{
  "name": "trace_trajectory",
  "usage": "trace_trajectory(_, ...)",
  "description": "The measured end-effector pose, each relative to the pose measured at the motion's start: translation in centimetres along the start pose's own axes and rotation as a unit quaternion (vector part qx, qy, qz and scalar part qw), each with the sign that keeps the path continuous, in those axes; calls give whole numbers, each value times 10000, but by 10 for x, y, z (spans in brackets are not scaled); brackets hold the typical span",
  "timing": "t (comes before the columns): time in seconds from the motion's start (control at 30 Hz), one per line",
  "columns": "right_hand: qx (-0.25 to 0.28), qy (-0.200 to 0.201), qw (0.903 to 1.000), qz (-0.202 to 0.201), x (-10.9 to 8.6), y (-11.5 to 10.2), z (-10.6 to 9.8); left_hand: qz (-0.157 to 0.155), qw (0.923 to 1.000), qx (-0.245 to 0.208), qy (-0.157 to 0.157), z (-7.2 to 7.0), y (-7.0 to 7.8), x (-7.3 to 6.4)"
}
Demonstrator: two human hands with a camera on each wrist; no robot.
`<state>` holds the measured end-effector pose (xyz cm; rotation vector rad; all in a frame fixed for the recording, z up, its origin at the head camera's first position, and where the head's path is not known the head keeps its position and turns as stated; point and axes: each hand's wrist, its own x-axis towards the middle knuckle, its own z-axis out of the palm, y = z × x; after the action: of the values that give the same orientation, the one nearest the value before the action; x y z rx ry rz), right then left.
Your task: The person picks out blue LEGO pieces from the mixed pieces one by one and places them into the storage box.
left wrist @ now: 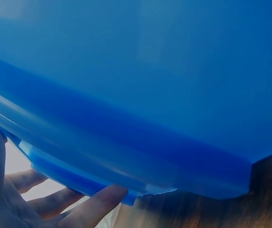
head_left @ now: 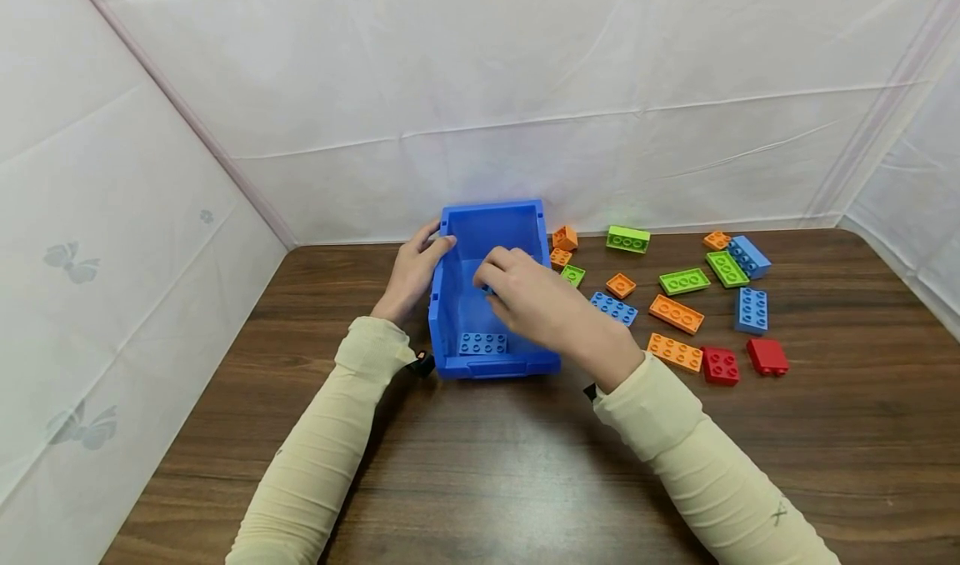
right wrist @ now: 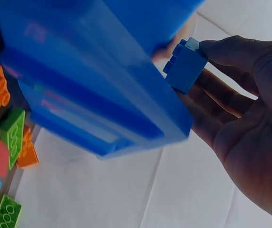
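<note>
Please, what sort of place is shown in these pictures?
Probably a makeshift recording booth: white sheeting encloses a wood-look table on three sides, and toy bricks lie beside a blue bin.

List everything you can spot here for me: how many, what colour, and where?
Bin: one, blue, upright on the table
Brick in the bin: one, blue, on its floor at the near end
Held brick: one, blue, pinched in the right hand, over the bin
Loose blue bricks: three in sight, right of the bin
Green bricks: four in sight, right of the bin
Orange bricks: six in sight, right of the bin
Red bricks: two in sight, right of the bin
Table: one, brown, under everything
Sheeting: count unclear, white, behind the table and along both sides
Sleeves: two, cream, one per arm
Left hand: one, bare, gripping the bin's left wall
Right hand: one, bare, over the bin
</note>
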<state>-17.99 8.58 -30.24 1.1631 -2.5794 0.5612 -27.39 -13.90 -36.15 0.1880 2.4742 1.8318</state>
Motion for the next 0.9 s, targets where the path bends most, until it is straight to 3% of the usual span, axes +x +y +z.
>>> trace_trajectory(0.3, -144, -297, 9994, 60, 2, -10, 14, 0, 10000, -4, 19, -1, 0, 1)
trace_trajectory(0.63, -153, -698, 9966, 398, 5, -12, 29, -42, 10000, 12, 5, 0, 2, 0)
trace_trajectory(0.9, -187, -767, 9959, 449, 6, -9, 39, -25, 10000, 33, 33, 1, 2, 0)
